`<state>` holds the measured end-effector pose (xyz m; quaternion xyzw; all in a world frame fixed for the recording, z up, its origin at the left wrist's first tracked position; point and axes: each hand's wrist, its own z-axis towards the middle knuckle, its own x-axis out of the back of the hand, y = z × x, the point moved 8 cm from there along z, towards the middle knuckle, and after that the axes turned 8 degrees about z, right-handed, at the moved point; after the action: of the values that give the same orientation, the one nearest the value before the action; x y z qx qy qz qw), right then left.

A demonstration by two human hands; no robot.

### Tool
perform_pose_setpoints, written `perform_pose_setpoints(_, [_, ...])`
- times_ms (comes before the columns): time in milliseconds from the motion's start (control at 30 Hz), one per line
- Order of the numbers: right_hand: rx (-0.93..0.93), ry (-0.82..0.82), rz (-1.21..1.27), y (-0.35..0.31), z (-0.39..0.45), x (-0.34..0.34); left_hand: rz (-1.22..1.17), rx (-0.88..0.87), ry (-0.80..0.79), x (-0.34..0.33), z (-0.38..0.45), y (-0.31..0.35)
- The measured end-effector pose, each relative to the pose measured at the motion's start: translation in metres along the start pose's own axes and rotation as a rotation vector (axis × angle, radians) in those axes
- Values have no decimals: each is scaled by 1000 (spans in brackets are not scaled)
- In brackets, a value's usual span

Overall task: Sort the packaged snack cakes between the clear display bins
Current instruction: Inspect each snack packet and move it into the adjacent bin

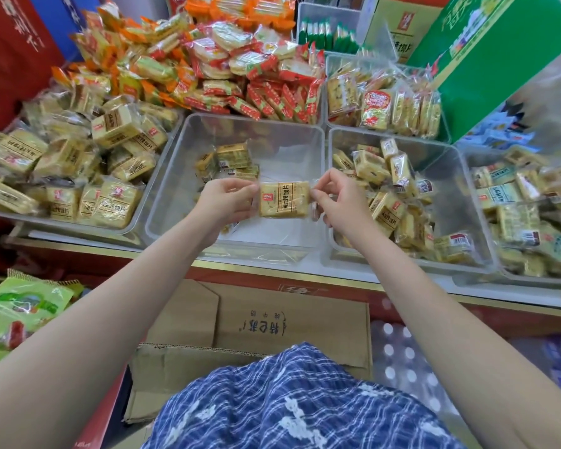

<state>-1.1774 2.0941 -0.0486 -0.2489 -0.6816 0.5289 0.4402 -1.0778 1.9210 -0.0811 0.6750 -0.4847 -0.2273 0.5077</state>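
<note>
Snack cake (284, 199): single yellow packet, held flat and label-up in the air above the near part of the middle bin, between the two hands
Left hand (228, 198): fingers curled, pinching the packet's left wrapper edge
Right hand (337, 196): thumb and fingertips pinching the right wrapper seam; the two-sided hold keeps the printed face level, probably so the label can be read before choosing a bin
Middle bin (188, 131): clear, nearly empty; a few yellow packets lie toward its far-left part, leaving bare floor near and right for a drop
Right bin (337, 137): clear, roughly half full of loose yellow packets in a jumble; its left wall stands just beside the middle bin's right wall
Left bin (136, 218): heaped above its rim with larger yellow packets; little room left on top
Rear heap (214, 56): orange and red packets stacked behind the bins, well apart from the hands
Clearance: both forearms cross the near counter edge; bin rims lie below the packet, apparently clear of it, though height is hard to judge in this wide view
Cardboard box (272, 319): below the counter, near the person's body
</note>
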Motion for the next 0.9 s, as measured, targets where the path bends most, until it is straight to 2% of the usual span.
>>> perform_pose_setpoints(100, [35,-20,29,-4,-2,0,-27,50,-19,-4,-1,-4])
perform_pose_setpoints(233, [-72,-70,304,5,-4,3,-100,61,-57,-6,-2,-1])
perform_pose_setpoints(300, [-122,-91,347,8,-3,3,-133,58,-80,-8,-2,1])
perform_pose_setpoints(533, [-130,-46,291,14,1,11,-108,-32,-196,-18,-1,8])
perform_pose_setpoints(667, [-143,4,245,23,1,18,140,-114,-162,-22,7,16])
perform_pose_setpoints(767, [-89,33,101,17,4,29,341,-192,-116,-30,16,24])
perform_pose_setpoints(833, [-33,102,-16,6,11,43,372,-197,-72,-31,23,24])
perform_pose_setpoints(900, [-12,286,-29,-3,22,71,384,-167,-42,-27,29,18])
